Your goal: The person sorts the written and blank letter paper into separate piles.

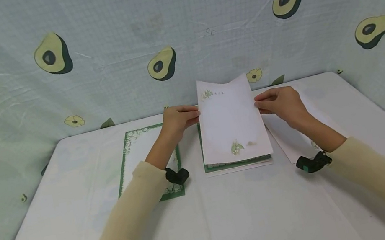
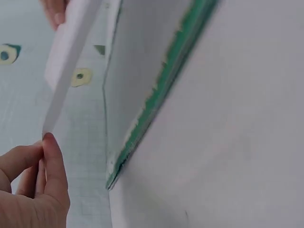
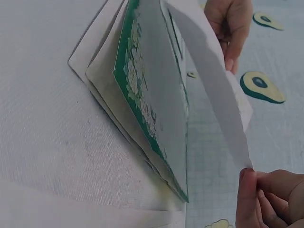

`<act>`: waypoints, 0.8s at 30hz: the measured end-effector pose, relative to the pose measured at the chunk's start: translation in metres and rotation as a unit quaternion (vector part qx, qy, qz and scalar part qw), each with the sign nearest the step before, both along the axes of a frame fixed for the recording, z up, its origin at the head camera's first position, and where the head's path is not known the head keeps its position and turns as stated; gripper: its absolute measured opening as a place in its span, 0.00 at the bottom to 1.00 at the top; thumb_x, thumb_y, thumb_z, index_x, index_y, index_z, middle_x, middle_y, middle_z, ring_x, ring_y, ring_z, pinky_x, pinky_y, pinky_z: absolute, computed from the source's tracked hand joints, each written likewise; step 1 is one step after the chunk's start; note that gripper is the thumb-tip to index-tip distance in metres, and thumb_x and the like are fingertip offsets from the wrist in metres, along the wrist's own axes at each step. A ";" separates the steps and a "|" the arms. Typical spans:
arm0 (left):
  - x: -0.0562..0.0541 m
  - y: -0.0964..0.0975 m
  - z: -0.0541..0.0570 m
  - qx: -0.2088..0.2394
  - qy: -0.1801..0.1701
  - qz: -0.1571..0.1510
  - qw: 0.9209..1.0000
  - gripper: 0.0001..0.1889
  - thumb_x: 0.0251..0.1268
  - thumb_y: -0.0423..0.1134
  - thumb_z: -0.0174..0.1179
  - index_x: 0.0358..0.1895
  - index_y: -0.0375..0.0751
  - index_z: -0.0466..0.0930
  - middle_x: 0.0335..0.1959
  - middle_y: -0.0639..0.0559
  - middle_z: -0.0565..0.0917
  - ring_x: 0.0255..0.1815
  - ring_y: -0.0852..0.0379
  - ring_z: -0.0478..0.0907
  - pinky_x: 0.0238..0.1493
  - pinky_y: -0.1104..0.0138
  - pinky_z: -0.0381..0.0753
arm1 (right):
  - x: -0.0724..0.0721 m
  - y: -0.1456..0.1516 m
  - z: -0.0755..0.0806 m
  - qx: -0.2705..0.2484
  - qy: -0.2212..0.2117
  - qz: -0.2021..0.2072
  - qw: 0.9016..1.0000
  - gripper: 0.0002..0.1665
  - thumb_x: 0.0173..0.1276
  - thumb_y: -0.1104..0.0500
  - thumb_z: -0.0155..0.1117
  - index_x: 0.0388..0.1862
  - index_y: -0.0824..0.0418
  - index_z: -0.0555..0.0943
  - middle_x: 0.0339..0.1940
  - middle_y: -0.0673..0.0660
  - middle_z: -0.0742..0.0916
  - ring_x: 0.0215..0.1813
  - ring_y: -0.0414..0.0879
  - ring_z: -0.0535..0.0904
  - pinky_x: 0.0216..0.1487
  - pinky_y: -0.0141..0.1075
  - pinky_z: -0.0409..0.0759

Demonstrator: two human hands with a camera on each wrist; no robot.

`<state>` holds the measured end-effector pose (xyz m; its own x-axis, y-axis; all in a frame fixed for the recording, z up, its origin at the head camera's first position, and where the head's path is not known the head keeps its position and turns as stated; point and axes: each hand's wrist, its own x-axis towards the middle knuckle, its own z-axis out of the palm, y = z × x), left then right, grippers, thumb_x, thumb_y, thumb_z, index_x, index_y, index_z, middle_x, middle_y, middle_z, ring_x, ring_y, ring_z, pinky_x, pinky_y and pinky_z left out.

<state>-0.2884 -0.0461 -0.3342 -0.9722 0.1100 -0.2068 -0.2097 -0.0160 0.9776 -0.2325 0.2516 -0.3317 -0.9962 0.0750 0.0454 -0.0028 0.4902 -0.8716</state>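
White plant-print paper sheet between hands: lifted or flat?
Sheet lifted, at least partly: left hand and right hand pinch its edges; wrist views show gap beneath.

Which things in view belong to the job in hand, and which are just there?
In the job:
left hand and right hand
sheet they pinch
pile below it
probably green-edged sheet, pale sheet

Just there:
avocado-print cloth
white table

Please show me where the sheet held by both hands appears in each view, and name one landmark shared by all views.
Head: the held sheet is just right of centre, its printed face showing.
Left wrist: upper left, nearly edge-on, slanting down to the left hand.
Right wrist: upper right, slanting down to the right hand.
Shared landmark: the green-bordered sheet beneath it.
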 end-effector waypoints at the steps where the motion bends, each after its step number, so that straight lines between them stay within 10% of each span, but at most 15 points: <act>1: -0.001 0.000 0.000 0.005 -0.004 0.001 1.000 0.11 0.65 0.25 0.67 0.50 0.27 0.86 0.47 0.40 0.86 0.42 0.53 0.87 0.48 0.65 0.89 | 0.000 0.000 0.000 -0.009 0.001 -0.003 1.000 0.19 0.71 0.54 0.71 0.54 0.65 0.86 0.48 0.60 0.90 0.39 0.38 0.90 0.46 0.26 0.86; 24: -0.004 0.010 -0.011 0.079 -0.024 0.019 0.996 0.09 0.63 0.21 0.67 0.46 0.26 0.86 0.37 0.44 0.86 0.35 0.56 0.86 0.44 0.66 0.90 | 0.005 0.013 -0.002 -0.100 0.047 -0.016 0.994 0.21 0.71 0.58 0.71 0.56 0.71 0.83 0.37 0.45 0.90 0.38 0.34 0.88 0.48 0.31 0.88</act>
